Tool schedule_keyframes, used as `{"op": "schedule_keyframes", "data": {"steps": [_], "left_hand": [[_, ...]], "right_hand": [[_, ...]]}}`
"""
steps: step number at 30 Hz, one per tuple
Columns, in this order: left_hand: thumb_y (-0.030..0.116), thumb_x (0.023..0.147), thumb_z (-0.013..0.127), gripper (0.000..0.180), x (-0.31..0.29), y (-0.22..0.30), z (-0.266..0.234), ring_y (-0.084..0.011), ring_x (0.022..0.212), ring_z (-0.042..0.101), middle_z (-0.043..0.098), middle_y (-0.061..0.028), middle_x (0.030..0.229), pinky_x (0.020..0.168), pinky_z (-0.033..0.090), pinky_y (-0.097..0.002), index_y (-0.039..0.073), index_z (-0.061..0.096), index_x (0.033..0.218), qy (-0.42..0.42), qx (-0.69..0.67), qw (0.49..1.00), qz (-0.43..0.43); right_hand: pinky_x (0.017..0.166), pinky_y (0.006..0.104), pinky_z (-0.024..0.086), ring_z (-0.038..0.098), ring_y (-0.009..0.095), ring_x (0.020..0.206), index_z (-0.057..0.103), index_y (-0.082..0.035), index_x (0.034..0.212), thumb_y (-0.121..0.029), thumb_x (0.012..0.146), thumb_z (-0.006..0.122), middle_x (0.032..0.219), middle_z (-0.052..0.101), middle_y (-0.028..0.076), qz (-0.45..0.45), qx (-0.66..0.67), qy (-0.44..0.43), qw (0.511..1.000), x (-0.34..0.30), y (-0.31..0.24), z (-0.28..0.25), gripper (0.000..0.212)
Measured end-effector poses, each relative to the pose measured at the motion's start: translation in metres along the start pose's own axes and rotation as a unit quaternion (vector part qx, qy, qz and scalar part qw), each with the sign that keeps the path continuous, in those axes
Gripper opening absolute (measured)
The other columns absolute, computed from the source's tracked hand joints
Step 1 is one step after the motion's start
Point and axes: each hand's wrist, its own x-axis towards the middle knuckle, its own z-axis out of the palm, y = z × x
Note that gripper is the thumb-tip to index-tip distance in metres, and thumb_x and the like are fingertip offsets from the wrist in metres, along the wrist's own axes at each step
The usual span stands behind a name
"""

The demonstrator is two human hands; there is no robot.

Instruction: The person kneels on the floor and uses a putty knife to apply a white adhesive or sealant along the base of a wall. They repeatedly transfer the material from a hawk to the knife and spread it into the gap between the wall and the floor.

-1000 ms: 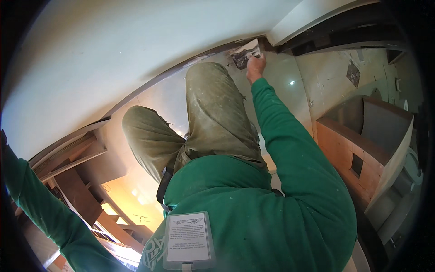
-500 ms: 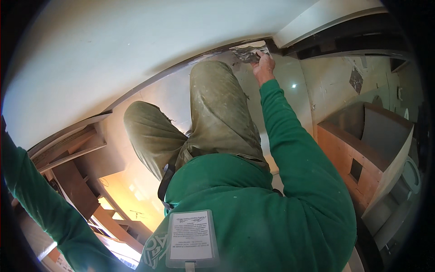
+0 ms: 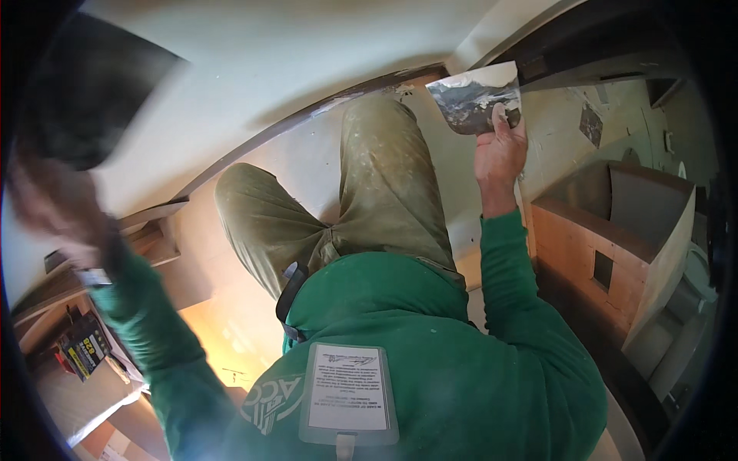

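Note:
My right hand [image 3: 501,157] is closed on a thin metal putty scraper [image 3: 480,96], thumb on its face. Whitish paste is smeared along the blade's upper part. It is held up near the right end of a dark trim strip [image 3: 307,114] along the foot of the pale wall. On the far left, my left hand [image 3: 61,207] is smeared by motion. A dark, flat, square-cornered plate [image 3: 108,92] stands up from it in front of the wall, seemingly in its grip; the plate's kind cannot be made out.
My bent knees [image 3: 384,154] are close to the pale wall [image 3: 307,46]. To the right stands an open wooden cabinet [image 3: 592,238], with a white toilet [image 3: 692,280] beyond it. Wooden shelving [image 3: 154,238] and a dark box [image 3: 84,349] are at the left.
My right hand has drawn the scraper back from the wall's corner and tilted its face up. My left hand has come into view with the dark plate.

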Motion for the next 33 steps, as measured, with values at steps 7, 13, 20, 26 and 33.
{"op": "schedule_keyframes", "data": {"steps": [7, 13, 20, 26, 33], "left_hand": [[0.038, 0.101, 0.053, 0.040, -0.179, 0.052, 0.078, -0.0173, 0.093, 0.065, 0.065, -0.0082, 0.106, 0.082, 0.054, -0.0313, 0.001, 0.061, 0.115, -0.100, -0.473, 0.632, -0.605], [0.034, 0.103, 0.049, 0.040, -0.219, 0.042, 0.069, -0.0228, 0.098, 0.067, 0.066, -0.0139, 0.114, 0.084, 0.056, -0.0349, -0.001, 0.058, 0.120, -0.176, -0.542, 0.468, -0.676], [0.026, 0.103, 0.048, 0.036, -0.204, 0.069, 0.058, -0.0244, 0.102, 0.066, 0.065, -0.0127, 0.118, 0.090, 0.055, -0.0385, 0.000, 0.055, 0.127, -0.097, -0.494, 0.528, -0.683], [0.024, 0.100, 0.054, 0.033, -0.198, 0.075, 0.052, -0.0211, 0.097, 0.067, 0.067, -0.0080, 0.112, 0.085, 0.056, -0.0351, 0.001, 0.059, 0.123, -0.036, -0.514, 0.549, -0.658], [0.029, 0.101, 0.053, 0.038, -0.183, 0.065, 0.047, -0.0215, 0.105, 0.063, 0.064, -0.0093, 0.117, 0.093, 0.053, -0.0366, 0.002, 0.055, 0.129, -0.002, -0.545, 0.622, -0.562]], "right_hand": [[0.095, 0.0331, 0.048, 0.059, 0.020, 0.111, 0.059, -0.002, 0.126, -0.002, 0.093, 0.060, 0.124, 0.060, 0.011, -0.062, -0.034, -0.288, 0.955, -0.078, -0.055, 0.058, 0.033], [0.104, 0.0485, 0.046, 0.054, 0.037, 0.125, 0.058, 0.002, 0.128, 0.005, 0.081, 0.061, 0.134, 0.054, 0.019, -0.263, -0.291, -0.538, 0.746, -0.096, -0.050, 0.098, 0.047], [0.108, 0.0506, 0.042, 0.053, 0.038, 0.125, 0.054, -0.002, 0.133, -0.007, 0.086, 0.055, 0.134, 0.053, 0.020, -0.309, -0.407, -0.548, 0.663, -0.079, -0.034, 0.074, 0.048], [0.106, 0.0496, 0.045, 0.056, 0.036, 0.122, 0.057, -0.004, 0.132, 0.003, 0.078, 0.053, 0.131, 0.057, 0.017, -0.377, -0.492, -0.519, 0.589, -0.054, -0.041, 0.066, 0.054], [0.074, 0.0345, 0.053, 0.066, 0.024, 0.084, 0.067, 0.002, 0.108, -0.001, 0.088, 0.060, 0.098, 0.069, 0.012, -0.194, -0.459, -0.382, 0.779, -0.055, -0.082, 0.076, 0.022]]}}
